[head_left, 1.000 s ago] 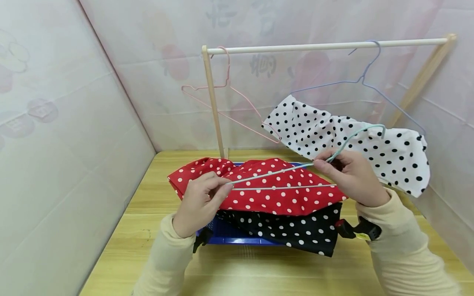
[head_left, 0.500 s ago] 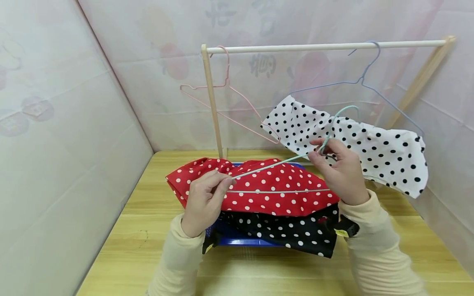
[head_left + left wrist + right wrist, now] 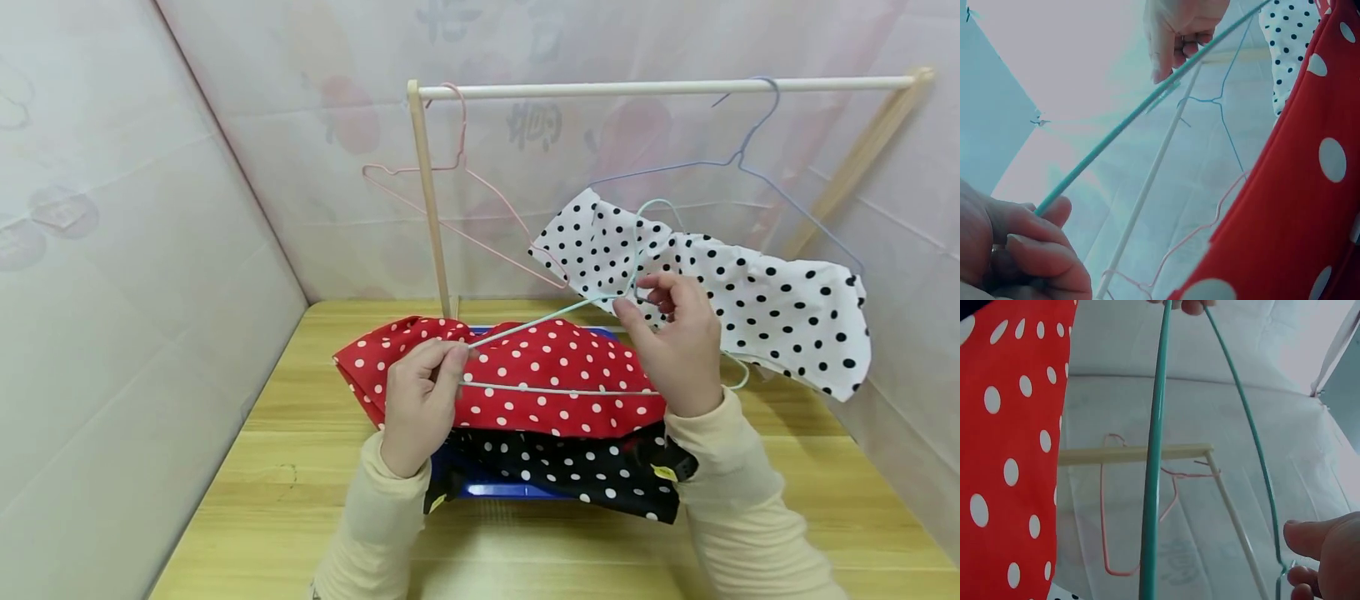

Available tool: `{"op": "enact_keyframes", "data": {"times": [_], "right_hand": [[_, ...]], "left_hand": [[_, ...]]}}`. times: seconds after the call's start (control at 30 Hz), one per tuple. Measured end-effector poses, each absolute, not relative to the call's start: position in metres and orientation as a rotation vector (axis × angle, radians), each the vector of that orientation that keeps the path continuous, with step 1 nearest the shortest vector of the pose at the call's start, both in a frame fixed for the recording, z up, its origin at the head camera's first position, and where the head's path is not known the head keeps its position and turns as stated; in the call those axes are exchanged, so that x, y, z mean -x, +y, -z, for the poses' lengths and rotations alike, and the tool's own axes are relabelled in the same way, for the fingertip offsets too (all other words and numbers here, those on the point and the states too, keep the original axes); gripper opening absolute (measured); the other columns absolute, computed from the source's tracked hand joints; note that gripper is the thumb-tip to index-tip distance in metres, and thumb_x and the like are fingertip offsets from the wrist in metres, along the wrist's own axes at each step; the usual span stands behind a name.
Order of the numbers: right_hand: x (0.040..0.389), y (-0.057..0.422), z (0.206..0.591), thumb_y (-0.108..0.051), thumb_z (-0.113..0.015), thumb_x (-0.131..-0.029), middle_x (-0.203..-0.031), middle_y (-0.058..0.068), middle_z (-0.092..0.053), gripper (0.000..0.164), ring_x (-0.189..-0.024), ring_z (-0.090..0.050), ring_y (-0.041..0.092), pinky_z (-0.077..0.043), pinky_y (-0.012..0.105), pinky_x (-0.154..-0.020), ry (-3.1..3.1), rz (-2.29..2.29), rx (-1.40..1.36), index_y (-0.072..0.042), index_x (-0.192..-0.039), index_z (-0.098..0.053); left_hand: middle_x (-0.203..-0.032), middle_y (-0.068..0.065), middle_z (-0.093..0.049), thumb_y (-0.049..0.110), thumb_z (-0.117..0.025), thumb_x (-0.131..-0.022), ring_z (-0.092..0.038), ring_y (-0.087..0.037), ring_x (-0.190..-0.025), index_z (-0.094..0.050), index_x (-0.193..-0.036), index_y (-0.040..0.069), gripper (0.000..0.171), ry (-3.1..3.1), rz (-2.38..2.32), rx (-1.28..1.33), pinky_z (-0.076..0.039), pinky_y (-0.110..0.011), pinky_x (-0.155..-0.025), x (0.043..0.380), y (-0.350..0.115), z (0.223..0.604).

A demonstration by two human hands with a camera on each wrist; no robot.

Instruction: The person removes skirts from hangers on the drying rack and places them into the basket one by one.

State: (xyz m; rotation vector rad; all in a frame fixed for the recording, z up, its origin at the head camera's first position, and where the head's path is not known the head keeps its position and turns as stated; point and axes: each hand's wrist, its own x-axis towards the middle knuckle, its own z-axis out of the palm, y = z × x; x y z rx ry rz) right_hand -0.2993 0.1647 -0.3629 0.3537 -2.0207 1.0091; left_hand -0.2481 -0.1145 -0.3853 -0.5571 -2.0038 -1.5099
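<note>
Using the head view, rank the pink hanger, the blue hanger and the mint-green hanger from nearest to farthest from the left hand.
1. Mint-green hanger: pinched at its left end by the left hand.
2. Pink hanger: beyond the hand, at the left end of the white rail.
3. Blue hanger: farther right along the rail.

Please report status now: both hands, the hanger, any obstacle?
Left hand pinching one corner of mint-green wire hanger; right hand, fingers curled, at its neck. Hanger over red polka-dot cloth, contact unclear. No obstruction evident.
</note>
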Motion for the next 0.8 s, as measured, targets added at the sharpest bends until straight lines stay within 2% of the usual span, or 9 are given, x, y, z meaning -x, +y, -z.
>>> {"op": "enact_keyframes", "data": {"times": [0.1,0.27,0.5,0.57,0.77,0.8], "right_hand": [[0.295,0.162,0.363,-0.011,-0.072,-0.085,-0.094,0.012,-0.063,0.024,-0.079,-0.048,0.013,-0.04,0.019,-0.067,-2.071,-1.027,-0.436,0.004,-0.102,-0.063],[0.285,0.154,0.364,-0.007,-0.068,-0.089,-0.08,-0.001,-0.061,0.013,-0.066,-0.048,0.01,-0.04,0.019,-0.056,-2.195,-1.102,-0.663,-0.005,-0.101,-0.065],[0.276,0.136,0.362,-0.013,-0.064,-0.093,-0.088,-0.006,-0.063,0.017,-0.065,-0.052,0.015,-0.045,0.024,-0.057,-2.431,-1.276,-0.839,-0.01,-0.109,-0.065],[0.277,0.133,0.361,-0.015,-0.063,-0.094,-0.091,-0.005,-0.064,0.02,-0.068,-0.055,0.02,-0.047,0.026,-0.059,-2.503,-1.335,-0.877,-0.011,-0.113,-0.064],[0.28,0.121,0.357,-0.016,-0.06,-0.095,-0.111,0.011,-0.063,0.033,-0.087,-0.061,0.033,-0.053,0.032,-0.07,-2.601,-1.545,-1.059,-0.005,-0.126,-0.057],[0.28,0.119,0.358,-0.015,-0.06,-0.096,-0.109,0.012,-0.062,0.033,-0.087,-0.06,0.033,-0.053,0.032,-0.07,-2.594,-1.566,-1.09,-0.004,-0.126,-0.056]], "left_hand": [[-0.066,-0.009,-0.058,0.007,-0.062,-0.093,-0.05,-0.014,-0.052,-0.072,-0.097,-0.001,0.013,-1.994,1.519,0.504,-0.048,-0.023,-0.053,0.247,-0.112,0.385],[-0.062,-0.006,-0.056,0.0,-0.063,-0.09,-0.051,-0.014,-0.051,-0.072,-0.098,-0.004,0.012,-1.932,1.507,0.501,-0.047,-0.023,-0.051,0.242,-0.105,0.383],[-0.066,0.0,-0.057,0.011,-0.065,-0.092,-0.055,-0.01,-0.056,-0.075,-0.101,0.005,0.015,-1.886,1.516,0.477,-0.051,-0.025,-0.054,0.241,-0.1,0.387],[-0.068,0.0,-0.057,0.012,-0.066,-0.091,-0.055,-0.01,-0.057,-0.075,-0.102,0.005,0.015,-1.881,1.518,0.481,-0.052,-0.026,-0.054,0.241,-0.099,0.388],[-0.07,0.0,-0.058,0.009,-0.067,-0.09,-0.056,-0.01,-0.058,-0.075,-0.103,0.005,0.016,-1.87,1.533,0.499,-0.052,-0.026,-0.052,0.24,-0.092,0.392],[-0.069,0.0,-0.057,0.007,-0.067,-0.089,-0.056,-0.01,-0.058,-0.075,-0.103,0.004,0.016,-1.862,1.536,0.515,-0.051,-0.026,-0.051,0.24,-0.091,0.392]]}}
